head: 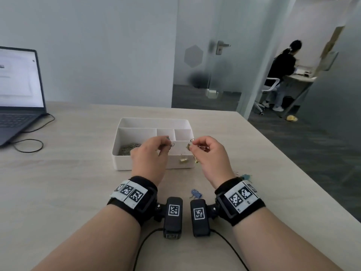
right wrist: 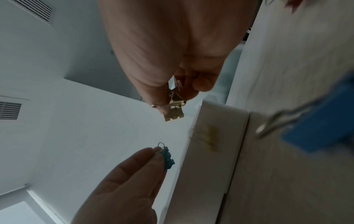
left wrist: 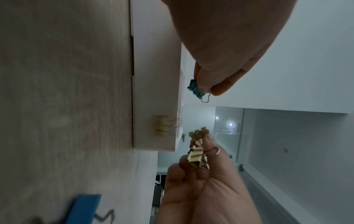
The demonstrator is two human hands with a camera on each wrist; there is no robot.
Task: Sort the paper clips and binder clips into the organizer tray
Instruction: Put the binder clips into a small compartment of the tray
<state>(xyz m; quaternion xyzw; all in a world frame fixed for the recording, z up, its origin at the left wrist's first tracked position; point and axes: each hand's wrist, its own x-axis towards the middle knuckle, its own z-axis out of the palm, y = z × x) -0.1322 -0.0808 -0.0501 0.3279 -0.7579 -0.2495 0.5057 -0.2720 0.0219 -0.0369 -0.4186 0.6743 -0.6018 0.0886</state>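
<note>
A white organizer tray (head: 125,122) stands on the table, with silver paper clips (head: 128,149) heaped in its front left compartment. Above the tray's front, my left hand (head: 150,153) pinches a small teal binder clip (left wrist: 194,87), which also shows as the teal clip (right wrist: 167,157) in the right wrist view. Beside it my right hand (head: 209,155) grips a bunch of gold binder clips (left wrist: 195,156), seen as gold clips (right wrist: 173,112) in its own view. A gold binder clip (head: 183,160) shows through the tray's front wall. A blue binder clip (head: 196,193) lies on the table between my wrists.
An open laptop (head: 17,92) with its cable (head: 29,143) sits at the table's far left. More clips (head: 245,176) lie on the table by my right wrist. A person sits at a desk (head: 283,71) beyond a glass partition. The table's right edge (head: 293,165) runs close.
</note>
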